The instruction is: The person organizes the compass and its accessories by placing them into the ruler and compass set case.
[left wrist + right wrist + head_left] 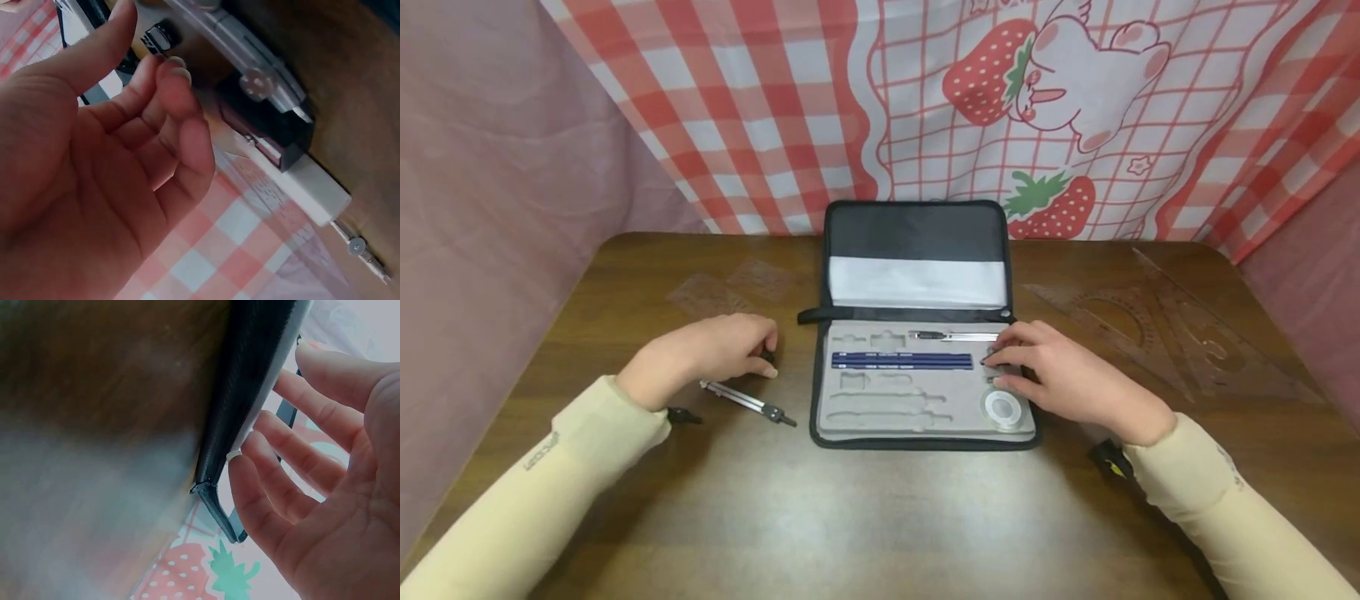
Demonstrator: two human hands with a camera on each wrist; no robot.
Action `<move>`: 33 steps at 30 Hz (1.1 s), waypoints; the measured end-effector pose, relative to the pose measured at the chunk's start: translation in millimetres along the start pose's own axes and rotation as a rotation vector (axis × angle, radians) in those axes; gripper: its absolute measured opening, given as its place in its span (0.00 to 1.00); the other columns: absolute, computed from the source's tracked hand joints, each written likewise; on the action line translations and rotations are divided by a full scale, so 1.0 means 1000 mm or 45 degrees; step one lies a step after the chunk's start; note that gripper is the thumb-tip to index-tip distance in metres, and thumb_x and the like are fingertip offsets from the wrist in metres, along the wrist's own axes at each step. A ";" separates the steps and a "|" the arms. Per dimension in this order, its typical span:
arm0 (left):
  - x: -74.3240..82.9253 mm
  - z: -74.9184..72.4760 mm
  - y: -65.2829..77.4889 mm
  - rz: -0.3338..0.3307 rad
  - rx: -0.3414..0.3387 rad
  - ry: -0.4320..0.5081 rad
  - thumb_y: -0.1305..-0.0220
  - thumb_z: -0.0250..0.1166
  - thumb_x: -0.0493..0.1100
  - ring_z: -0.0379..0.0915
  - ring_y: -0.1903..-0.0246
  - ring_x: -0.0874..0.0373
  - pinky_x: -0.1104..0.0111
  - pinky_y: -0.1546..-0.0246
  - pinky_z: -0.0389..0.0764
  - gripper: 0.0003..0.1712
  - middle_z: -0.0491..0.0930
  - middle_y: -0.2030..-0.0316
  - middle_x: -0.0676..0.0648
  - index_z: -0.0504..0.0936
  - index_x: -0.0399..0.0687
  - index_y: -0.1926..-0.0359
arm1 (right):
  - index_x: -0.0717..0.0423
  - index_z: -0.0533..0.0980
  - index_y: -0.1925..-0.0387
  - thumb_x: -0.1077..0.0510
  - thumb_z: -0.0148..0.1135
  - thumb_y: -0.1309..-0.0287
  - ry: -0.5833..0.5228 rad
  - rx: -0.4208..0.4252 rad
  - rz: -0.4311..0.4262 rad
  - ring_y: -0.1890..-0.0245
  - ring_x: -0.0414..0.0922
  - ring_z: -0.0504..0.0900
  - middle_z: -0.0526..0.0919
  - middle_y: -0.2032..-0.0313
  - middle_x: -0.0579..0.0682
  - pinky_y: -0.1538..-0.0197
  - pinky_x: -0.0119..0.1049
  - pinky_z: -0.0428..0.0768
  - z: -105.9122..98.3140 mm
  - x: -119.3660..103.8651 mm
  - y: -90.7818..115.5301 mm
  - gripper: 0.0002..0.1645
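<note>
While open, case [917, 316] beneath right hand [1067, 375]

Case [925, 445] open on table [850, 533], frame centre; lid [917, 229] behind, tray [850, 433] in front. In tray: pencils [902, 361] across middle, slim instrument [970, 337] upper right, round container [1002, 408] lower right. Compass [745, 402] on table, left of tray; left hand [722, 346] just behind it, small piece [767, 356] between its fingertips. Right hand [1075, 375] over tray's right edge. Drafting triangles [1165, 333] right of frame. Cloth [775, 83] behind table.
</note>
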State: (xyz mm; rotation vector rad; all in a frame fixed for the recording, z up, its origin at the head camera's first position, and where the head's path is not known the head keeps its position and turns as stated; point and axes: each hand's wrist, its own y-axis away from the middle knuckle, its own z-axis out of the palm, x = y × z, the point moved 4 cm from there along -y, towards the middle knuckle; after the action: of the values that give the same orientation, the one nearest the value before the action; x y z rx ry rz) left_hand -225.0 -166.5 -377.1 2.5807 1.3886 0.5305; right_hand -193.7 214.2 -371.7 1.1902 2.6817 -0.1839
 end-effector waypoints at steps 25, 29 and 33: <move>0.047 -0.008 -0.013 0.322 0.259 0.344 0.39 0.61 0.44 0.71 0.80 0.66 0.72 0.76 0.74 0.06 0.75 0.72 0.54 0.75 0.51 0.63 | 0.45 0.75 0.57 0.48 0.63 0.47 0.025 0.035 0.027 0.52 0.44 0.63 0.68 0.52 0.48 0.55 0.42 0.72 0.006 -0.002 0.001 0.15; 0.072 -0.005 -0.023 0.459 0.287 0.307 0.39 0.61 0.44 0.71 0.74 0.69 0.74 0.71 0.73 0.06 0.74 0.64 0.56 0.78 0.52 0.61 | 0.45 0.75 0.57 0.48 0.64 0.48 0.018 0.033 0.026 0.52 0.44 0.62 0.68 0.52 0.48 0.55 0.41 0.72 0.006 -0.002 0.000 0.16; 0.092 -0.001 -0.034 0.497 0.323 0.230 0.39 0.61 0.45 0.68 0.66 0.68 0.74 0.65 0.71 0.09 0.75 0.63 0.58 0.80 0.52 0.58 | 0.45 0.75 0.56 0.48 0.64 0.48 0.018 0.027 0.018 0.52 0.44 0.62 0.68 0.52 0.48 0.55 0.40 0.73 0.006 -0.002 -0.001 0.17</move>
State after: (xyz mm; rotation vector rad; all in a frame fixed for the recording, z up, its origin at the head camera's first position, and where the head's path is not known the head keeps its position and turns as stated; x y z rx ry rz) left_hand -204.9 -71.2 -365.0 3.1049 1.0554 0.6963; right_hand -192.3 210.7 -377.1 1.2208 2.6890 -0.2029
